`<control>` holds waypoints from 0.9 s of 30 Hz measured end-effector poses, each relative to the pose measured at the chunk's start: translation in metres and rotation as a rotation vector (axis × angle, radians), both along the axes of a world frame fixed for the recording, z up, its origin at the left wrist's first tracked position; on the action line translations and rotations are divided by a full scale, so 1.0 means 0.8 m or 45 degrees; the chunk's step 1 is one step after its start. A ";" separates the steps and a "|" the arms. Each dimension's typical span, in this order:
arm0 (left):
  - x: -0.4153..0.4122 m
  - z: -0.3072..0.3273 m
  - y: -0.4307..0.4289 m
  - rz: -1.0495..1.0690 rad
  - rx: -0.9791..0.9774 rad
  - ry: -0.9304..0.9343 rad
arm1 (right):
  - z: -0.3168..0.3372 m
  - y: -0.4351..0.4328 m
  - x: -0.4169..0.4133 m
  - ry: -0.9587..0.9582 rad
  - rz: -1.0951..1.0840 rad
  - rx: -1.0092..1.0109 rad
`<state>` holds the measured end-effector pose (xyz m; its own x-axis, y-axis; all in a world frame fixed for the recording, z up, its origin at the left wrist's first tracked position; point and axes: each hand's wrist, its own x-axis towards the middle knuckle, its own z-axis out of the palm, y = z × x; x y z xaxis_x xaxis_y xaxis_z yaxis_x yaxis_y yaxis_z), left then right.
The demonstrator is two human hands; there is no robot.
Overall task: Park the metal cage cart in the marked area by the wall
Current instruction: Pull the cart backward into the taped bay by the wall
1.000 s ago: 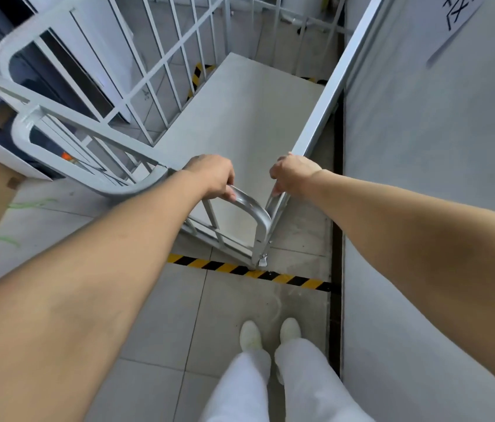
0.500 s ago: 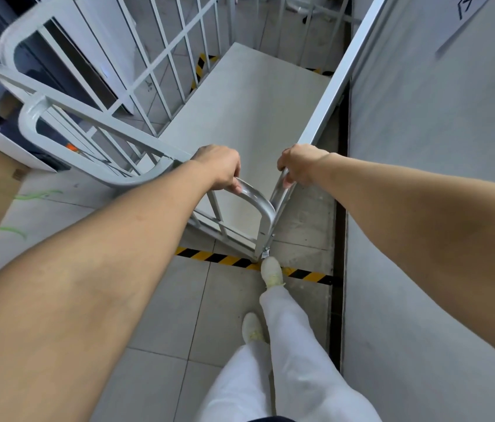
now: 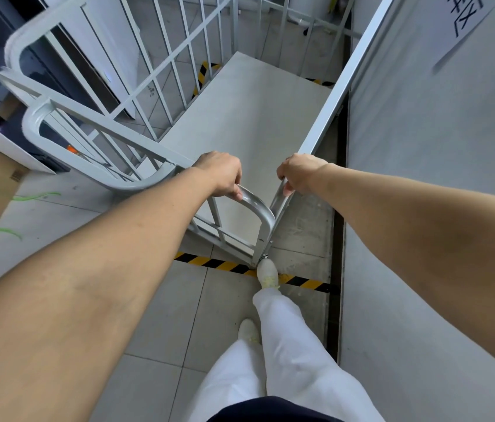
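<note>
Head view, both hands, left (image 3: 221,174), right (image 3: 298,175), clenched on cage cart (image 3: 249,123) rails, seemingly.

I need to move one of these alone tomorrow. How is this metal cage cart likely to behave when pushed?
Probably stiff: the metal cage cart is welded bars around a flat deck. Empty, it likely rolls easily on the smooth floor tiles. It may drift, since the right shoe sits at its corner as if bracing it, while the left hand and right hand grip the frame.
</note>
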<state>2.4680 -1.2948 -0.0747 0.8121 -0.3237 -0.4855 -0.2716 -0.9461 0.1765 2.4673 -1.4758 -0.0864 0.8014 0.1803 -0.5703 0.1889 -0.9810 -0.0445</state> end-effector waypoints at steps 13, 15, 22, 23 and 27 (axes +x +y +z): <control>-0.001 0.002 -0.003 0.014 0.008 -0.006 | 0.000 0.000 -0.002 -0.018 -0.008 -0.002; -0.002 0.002 -0.004 0.017 0.012 -0.005 | -0.002 0.000 -0.002 -0.021 -0.002 0.000; -0.004 0.002 -0.005 0.028 0.007 0.000 | -0.003 -0.003 -0.003 -0.036 -0.006 0.023; -0.003 0.003 -0.006 0.030 0.007 0.001 | -0.003 -0.003 -0.003 -0.038 -0.005 0.023; -0.003 0.003 -0.005 0.047 0.003 0.004 | -0.003 -0.004 -0.002 -0.037 0.009 0.030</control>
